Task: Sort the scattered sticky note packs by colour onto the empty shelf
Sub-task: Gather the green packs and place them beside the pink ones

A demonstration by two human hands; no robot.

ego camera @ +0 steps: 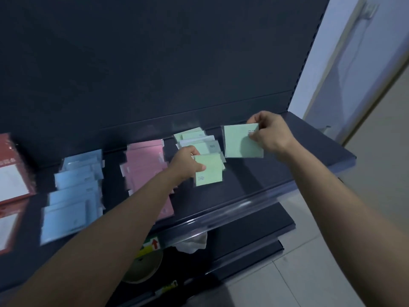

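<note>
Pinching the near green pack in the left hand's fingers and the far green pack in the right hand, the person should be squaring both onto the green pile by the shelf's back edge.

a large mint-green square sticky note pack and a smaller mint-green pack, each marked with small dark print, are pictured against a matt charcoal metal shelf. a mint-green pile, rose-pink packs, pale blue packs and red-bordered white packs are shown, with a red arrow printed on a yellow-green label.
</note>
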